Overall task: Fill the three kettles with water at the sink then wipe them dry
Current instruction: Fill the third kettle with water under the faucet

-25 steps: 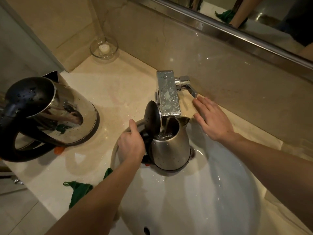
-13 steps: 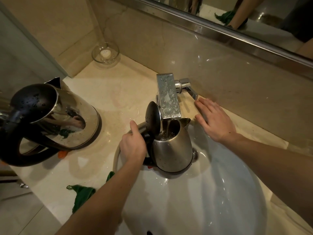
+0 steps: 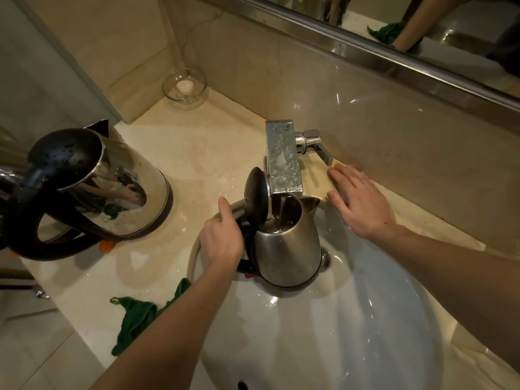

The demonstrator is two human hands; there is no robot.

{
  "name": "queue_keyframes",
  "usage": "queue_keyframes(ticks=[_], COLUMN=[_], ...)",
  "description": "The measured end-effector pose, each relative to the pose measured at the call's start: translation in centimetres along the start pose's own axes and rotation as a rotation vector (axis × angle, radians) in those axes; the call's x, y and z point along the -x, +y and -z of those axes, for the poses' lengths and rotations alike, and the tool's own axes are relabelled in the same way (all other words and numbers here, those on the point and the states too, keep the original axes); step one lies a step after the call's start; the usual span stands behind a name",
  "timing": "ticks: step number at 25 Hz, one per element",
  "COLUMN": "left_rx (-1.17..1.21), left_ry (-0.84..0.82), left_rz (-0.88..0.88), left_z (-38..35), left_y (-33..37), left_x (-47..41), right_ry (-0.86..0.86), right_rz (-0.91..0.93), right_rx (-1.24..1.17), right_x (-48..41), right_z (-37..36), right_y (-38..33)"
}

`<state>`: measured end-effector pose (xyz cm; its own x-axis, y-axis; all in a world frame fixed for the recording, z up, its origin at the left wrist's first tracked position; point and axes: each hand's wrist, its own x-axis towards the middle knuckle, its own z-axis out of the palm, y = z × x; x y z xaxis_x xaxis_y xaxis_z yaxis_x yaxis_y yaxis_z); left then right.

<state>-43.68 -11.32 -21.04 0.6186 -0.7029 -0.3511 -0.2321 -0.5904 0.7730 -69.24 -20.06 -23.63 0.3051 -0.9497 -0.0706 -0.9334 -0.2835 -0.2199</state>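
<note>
A small steel kettle (image 3: 287, 249) stands in the white sink (image 3: 337, 327) with its black lid flipped up, right under the square chrome tap (image 3: 282, 157). Water runs from the tap into it. My left hand (image 3: 222, 240) grips its black handle. My right hand (image 3: 361, 202) lies flat and open on the counter just below the tap's lever (image 3: 318, 149), not touching it. A larger steel kettle (image 3: 112, 187) with a black lid and handle sits on the counter to the left. A green cloth (image 3: 135, 313) lies at the counter's front edge, partly under my left forearm.
A glass bowl (image 3: 184, 88) with a candle stands in the back corner of the beige counter (image 3: 202, 147). A mirror with a metal frame (image 3: 394, 66) runs along the wall behind the tap. Something orange (image 3: 106, 245) peeks out beside the large kettle's base.
My hands and the small kettle hold nearly still while water keeps running in. The view has shifted slightly.
</note>
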Motion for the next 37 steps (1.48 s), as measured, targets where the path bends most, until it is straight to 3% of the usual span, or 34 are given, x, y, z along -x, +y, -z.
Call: queue_keyframes(ticks=[37], left_rx=[-0.026], left_ry=[0.019], left_rz=[0.004], left_z=[-0.22], left_y=[-0.10], left_x=[0.11], right_ry=[-0.014], right_rz=[-0.014], right_rx=[0.008], right_x=[0.04], right_z=[-0.06], right_y=[0.01])
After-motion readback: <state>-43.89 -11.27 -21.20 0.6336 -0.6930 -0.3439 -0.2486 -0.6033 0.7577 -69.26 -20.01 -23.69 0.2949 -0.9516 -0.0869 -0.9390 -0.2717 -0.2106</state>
